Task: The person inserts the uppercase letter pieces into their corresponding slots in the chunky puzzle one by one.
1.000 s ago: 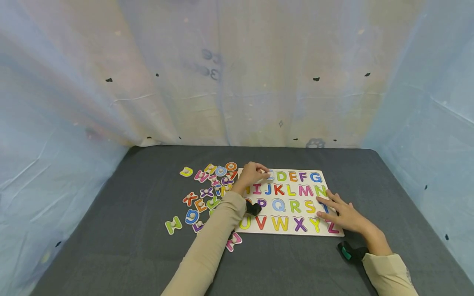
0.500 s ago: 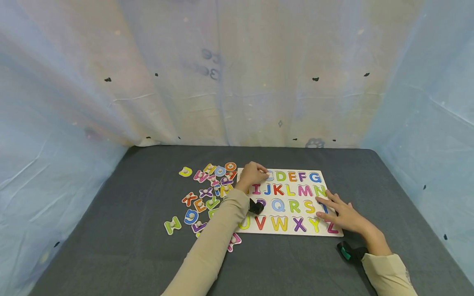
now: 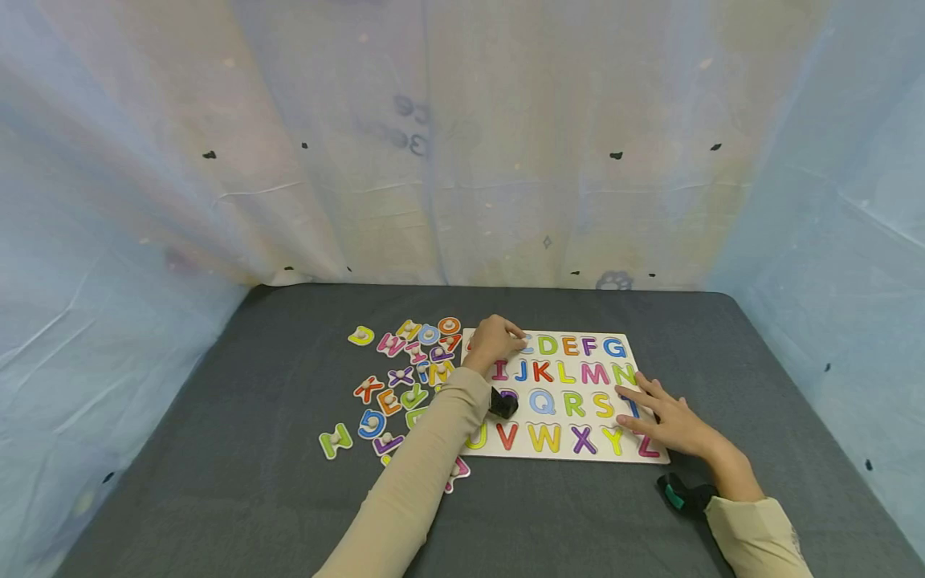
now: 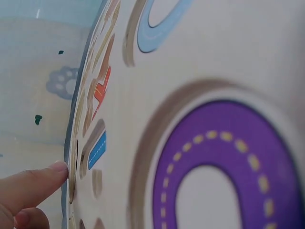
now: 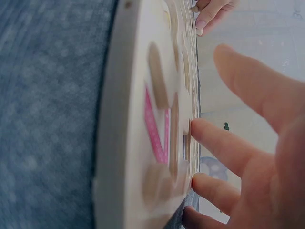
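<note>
A white alphabet puzzle board with coloured letter recesses lies on the dark cloth. My left hand is over its top row and pinches a pale blue letter C puzzle piece at the C recess; the fingers partly cover it. From the left wrist, my index finger comes right up to the board's face, near the purple P recess. My right hand lies with spread fingers on the board's right side, over the T and Z area. Its fingertips are at the board's surface in the right wrist view.
Several loose knobbed letter pieces lie left of the board, among them a blue piece, an orange E and a green piece farthest out. My left sleeve hides some of them. A pale curtain hangs behind the table.
My left forearm and wrist have shifted slightly to the right, while the fingers stay at the C recess. My right hand keeps its place on the board.
</note>
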The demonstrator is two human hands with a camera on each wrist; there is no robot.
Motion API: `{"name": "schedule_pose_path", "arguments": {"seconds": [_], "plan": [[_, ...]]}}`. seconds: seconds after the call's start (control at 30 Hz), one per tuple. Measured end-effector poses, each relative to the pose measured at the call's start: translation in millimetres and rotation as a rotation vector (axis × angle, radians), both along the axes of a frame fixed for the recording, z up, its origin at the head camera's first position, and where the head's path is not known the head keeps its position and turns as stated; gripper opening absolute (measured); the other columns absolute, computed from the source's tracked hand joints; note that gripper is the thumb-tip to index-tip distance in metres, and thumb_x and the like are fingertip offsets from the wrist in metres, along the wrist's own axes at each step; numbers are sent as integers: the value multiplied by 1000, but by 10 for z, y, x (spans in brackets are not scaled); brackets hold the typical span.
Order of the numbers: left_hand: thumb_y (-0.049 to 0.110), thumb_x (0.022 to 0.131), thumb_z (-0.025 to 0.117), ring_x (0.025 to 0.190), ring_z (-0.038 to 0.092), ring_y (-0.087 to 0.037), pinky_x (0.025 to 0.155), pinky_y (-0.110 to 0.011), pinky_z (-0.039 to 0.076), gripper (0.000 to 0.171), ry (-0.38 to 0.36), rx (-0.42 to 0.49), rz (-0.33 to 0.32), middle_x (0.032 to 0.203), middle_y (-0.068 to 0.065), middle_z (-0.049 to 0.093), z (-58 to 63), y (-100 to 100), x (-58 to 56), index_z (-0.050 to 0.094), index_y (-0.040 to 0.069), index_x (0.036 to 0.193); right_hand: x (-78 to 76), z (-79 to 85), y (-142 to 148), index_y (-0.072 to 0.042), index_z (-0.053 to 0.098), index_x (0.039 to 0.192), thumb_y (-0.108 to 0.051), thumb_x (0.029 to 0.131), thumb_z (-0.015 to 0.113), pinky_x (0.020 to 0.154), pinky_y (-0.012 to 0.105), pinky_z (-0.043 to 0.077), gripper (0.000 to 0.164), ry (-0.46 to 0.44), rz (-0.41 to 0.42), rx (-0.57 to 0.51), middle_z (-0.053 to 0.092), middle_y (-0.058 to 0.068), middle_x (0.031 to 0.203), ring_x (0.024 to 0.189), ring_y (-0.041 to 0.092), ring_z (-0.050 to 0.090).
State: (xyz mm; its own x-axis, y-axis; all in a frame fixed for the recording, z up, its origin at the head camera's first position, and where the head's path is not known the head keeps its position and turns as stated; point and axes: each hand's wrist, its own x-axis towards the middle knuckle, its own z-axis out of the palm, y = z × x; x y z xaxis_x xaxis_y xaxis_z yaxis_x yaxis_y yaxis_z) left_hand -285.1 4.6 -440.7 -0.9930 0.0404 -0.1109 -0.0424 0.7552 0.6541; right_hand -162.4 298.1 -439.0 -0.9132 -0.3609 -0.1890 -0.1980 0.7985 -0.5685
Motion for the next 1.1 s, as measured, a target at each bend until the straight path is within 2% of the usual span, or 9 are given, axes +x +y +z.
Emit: {"name": "schedule_pose_path", "arguments": {"seconds": [0.27,0.6,0.7,0.83,0.9,1.0,1.07,1.1], "plan": [[29,83,75,97,66,-20,74,-30,47,14,4,18,-1,107,-2,73,-15,-16,-1,79,22,94,-1,-1,-11,-7,42,145,-41,87,65,101,81,1,71,-3,1,0,14,32,157,141,61,7],[32,83,75,90,61,-17,68,-28,43,17,-6,63,11,106,-3,70,-3,-47,22,78,23,97,9,15,-16,-7,43,145,-41,87,65,101,81,2,71,1,1,7,15,32,156,141,61,8],[33,83,75,83,57,-16,63,-25,40,18,0,88,-20,104,-4,69,2,-67,36,78,22,98,10,15,-20,-7,43,144,-41,86,65,101,81,2,71,1,0,9,15,32,156,140,61,8],[30,86,72,74,47,-15,59,-24,34,20,6,145,-93,104,-8,67,41,-129,80,77,18,101,10,4,-19,-7,43,145,-40,87,65,100,81,1,70,-2,4,3,15,33,156,140,61,7],[28,88,70,78,49,-18,63,-26,37,21,6,185,-128,110,-10,67,83,-173,109,77,15,103,10,1,-16,-7,43,145,-40,87,65,100,81,1,70,-2,3,0,14,33,156,140,61,7],[27,90,68,92,56,-23,75,-31,45,22,6,231,-155,120,-11,66,157,-246,143,76,13,105,12,2,-8,-7,43,144,-41,86,65,100,81,1,70,6,1,1,15,33,156,140,61,8],[29,91,66,99,57,-23,83,-34,45,22,7,244,-162,123,-10,65,188,-301,160,76,14,105,13,-2,-6,-7,43,144,-41,86,65,100,81,2,70,12,0,3,16,33,156,140,61,8],[30,91,66,98,57,-22,83,-34,45,23,12,244,-167,122,-9,65,199,-329,167,76,14,105,14,-3,-6,-7,44,144,-40,86,66,100,82,2,70,16,0,2,16,33,156,140,61,9]]}}
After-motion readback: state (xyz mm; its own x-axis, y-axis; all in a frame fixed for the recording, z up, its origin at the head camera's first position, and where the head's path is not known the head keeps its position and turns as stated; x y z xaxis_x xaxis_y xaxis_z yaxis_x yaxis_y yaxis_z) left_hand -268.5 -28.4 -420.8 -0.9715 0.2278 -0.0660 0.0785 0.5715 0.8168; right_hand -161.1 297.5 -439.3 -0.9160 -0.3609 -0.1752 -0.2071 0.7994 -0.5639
